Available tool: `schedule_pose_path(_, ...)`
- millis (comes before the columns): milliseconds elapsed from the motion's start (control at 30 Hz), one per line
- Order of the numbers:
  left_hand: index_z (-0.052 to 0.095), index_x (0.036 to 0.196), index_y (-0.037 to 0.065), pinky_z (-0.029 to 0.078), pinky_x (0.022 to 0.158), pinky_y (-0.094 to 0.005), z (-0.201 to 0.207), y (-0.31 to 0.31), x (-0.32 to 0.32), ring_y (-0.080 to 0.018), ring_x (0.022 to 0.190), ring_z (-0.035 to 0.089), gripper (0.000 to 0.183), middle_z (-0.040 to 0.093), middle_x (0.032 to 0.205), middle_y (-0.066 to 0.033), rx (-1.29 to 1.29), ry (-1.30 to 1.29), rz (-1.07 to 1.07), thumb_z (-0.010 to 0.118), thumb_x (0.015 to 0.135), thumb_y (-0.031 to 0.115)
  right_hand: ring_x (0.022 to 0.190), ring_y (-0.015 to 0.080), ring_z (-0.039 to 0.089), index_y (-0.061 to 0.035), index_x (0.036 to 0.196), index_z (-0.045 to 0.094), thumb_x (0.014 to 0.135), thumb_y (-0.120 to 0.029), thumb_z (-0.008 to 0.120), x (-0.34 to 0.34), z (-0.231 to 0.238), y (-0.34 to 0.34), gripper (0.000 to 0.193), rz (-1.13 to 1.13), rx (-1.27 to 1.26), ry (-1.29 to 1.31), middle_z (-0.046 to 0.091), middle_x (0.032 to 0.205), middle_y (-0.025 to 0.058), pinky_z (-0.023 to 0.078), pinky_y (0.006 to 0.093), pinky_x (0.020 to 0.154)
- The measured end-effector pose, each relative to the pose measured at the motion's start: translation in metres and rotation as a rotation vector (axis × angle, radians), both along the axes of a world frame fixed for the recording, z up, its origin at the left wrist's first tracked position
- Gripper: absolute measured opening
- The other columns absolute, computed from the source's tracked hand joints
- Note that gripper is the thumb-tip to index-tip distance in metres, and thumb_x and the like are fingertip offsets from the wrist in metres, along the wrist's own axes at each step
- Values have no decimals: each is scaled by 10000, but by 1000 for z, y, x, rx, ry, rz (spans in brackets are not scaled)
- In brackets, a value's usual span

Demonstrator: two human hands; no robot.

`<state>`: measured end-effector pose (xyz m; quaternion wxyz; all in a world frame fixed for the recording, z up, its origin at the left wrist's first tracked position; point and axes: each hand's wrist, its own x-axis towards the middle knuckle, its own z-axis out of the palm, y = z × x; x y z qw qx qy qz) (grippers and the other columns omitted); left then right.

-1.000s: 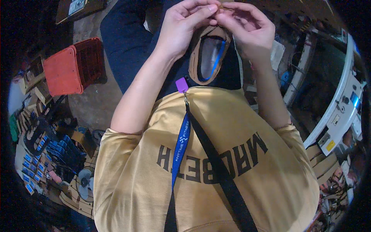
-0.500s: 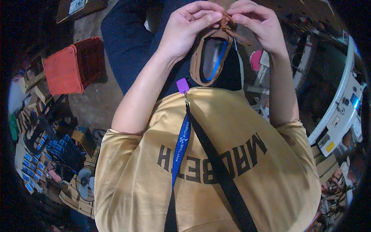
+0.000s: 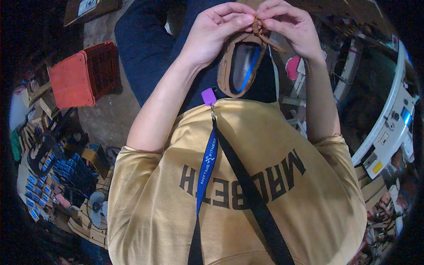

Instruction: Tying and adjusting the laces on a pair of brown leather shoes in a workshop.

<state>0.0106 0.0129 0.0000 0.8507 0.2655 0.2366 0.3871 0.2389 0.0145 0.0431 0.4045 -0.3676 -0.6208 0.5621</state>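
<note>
A tan shoe point(image 3: 225, 68) with a blue strip inside its dark opening lies on my lap, its heel toward my body. At its upper front, a brown shoelace point(image 3: 255, 27) is looped and bunched, with a loose end trailing to the right. My left hand point(image 3: 218, 31) pinches the lace from the left between thumb and fingers. From the other side my right hand point(image 3: 295, 27) has its thumb and fingers closed on the lace as well. The fingertips nearly meet over the shoe front and partly hide the lace.
A red plastic crate point(image 3: 70, 79) stands on the floor at left. A lanyard point(image 3: 206, 165) with a purple tag point(image 3: 209, 97) hangs down my front near the shoe heel. On the right are a white curved machine point(image 3: 384, 139) and a pink object point(image 3: 292, 67). Clutter fills the lower left.
The right hand has shifted slightly left and down, its fingertips nearer the left hand's. The loose lace end lies a little differently. The shoe has barely moved.
</note>
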Motion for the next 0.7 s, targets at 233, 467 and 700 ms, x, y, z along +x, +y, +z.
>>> schedule_pose_path(233, 674, 1168, 7, 545, 889, -230, 1, -3, 3, -91, 968, 679, 169, 723, 1068, -38, 88, 116, 4, 674, 1017, 84, 919, 135, 607, -4, 909, 685, 834, 14, 775, -9, 10, 0, 119, -6, -49, 16, 607, 1040, 62, 489, 277, 842)
schedule_pose_path(467, 680, 1173, -8, 566, 895, -246, 13, -5, 6, -106, 970, 699, 183, 738, 1066, -59, 23, 127, 22, 687, 1000, 50, 903, 108, 593, -11, 875, 643, 808, 63, 703, -16, 20, -4, 116, -102, -33, -73, 597, 987, 50, 473, 251, 806)
schedule_pose_path(700, 685, 1163, -13, 575, 900, -257, 18, -10, 4, -123, 987, 712, 187, 746, 1076, -82, 34, 172, 96, 703, 980, 24, 881, 101, 607, 9, 935, 715, 862, 15, 792, -8, 15, -7, 107, -138, -42, -78, 629, 997, 56, 479, 242, 773)
